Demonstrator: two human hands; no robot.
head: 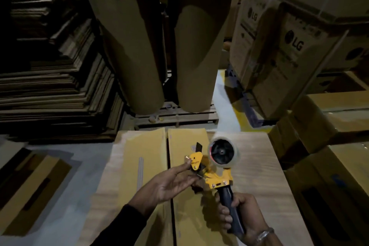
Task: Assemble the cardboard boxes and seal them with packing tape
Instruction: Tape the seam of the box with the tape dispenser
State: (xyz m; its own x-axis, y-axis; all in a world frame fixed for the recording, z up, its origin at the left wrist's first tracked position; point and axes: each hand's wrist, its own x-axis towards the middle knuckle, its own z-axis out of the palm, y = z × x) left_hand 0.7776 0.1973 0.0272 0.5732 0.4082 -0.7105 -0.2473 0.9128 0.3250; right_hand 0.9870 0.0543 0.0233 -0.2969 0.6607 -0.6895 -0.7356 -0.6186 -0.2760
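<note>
A cardboard box [143,158] lies in front of me with its top flaps folded flat and an open seam down the middle. Above it I hold a yellow tape dispenser [214,173] carrying a roll of clear packing tape [222,153]. My right hand [239,215] grips its dark handle. My left hand [171,183] reaches in from the left, its fingers stretched out and its fingertips touching the yellow front plate by the blade.
A tall stack of flattened cardboard [54,86] fills the left. Two big brown paper rolls [135,56] stand on a wooden pallet [175,116] ahead. Printed cartons [283,46] and plain boxes [329,118] crowd the right. A flat carton [30,185] lies on the floor at left.
</note>
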